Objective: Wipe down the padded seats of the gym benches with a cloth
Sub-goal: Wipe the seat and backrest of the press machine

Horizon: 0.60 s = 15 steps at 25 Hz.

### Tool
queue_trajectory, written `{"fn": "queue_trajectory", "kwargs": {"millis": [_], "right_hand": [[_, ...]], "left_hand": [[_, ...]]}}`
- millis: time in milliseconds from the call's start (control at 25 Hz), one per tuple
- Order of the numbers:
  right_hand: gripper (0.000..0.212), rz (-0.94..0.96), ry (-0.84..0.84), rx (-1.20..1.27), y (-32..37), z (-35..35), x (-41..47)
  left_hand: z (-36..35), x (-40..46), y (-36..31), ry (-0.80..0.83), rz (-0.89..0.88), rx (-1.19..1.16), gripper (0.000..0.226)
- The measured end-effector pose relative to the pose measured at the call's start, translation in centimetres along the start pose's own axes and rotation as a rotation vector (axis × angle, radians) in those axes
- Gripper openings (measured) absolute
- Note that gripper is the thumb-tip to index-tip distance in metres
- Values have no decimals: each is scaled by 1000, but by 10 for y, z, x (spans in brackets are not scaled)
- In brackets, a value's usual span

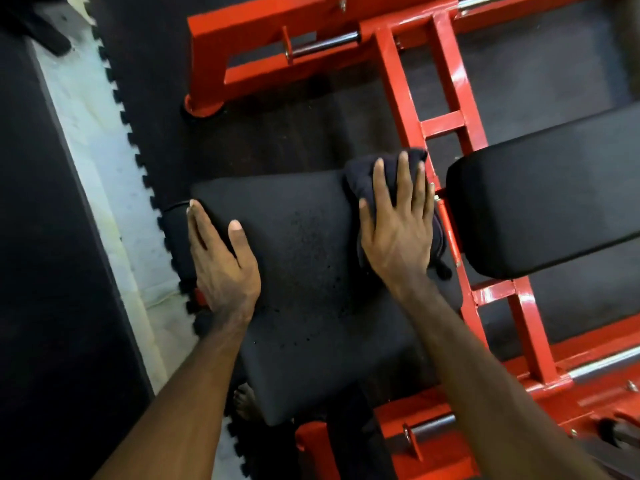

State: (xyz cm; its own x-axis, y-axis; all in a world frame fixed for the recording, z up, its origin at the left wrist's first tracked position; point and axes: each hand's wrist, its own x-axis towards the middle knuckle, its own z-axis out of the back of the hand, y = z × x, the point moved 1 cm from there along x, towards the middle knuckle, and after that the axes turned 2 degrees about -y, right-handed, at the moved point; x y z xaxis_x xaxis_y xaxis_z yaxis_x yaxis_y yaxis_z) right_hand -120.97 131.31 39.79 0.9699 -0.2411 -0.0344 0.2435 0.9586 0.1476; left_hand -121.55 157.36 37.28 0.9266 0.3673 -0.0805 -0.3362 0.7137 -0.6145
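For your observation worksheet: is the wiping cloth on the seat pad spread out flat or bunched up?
Bunched up. The dark cloth lies in thick folds under the right hand, pressed flat-fingered at the seat pad's far edge.

black seat, red frame
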Motion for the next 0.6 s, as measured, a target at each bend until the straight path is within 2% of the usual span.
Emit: {"fn": "queue_trajectory", "kwargs": {"millis": [120, 360, 600], "right_hand": [[59, 8, -30, 6, 0, -1, 23], [62, 34, 88, 5, 8, 13, -90], [62, 79, 36, 4, 51, -3, 16]], "left_hand": [[0, -2, 0, 3, 6, 0, 70], [5, -3, -6, -3, 16, -14, 69], [3, -4, -1, 0, 26, 12, 70]]}}
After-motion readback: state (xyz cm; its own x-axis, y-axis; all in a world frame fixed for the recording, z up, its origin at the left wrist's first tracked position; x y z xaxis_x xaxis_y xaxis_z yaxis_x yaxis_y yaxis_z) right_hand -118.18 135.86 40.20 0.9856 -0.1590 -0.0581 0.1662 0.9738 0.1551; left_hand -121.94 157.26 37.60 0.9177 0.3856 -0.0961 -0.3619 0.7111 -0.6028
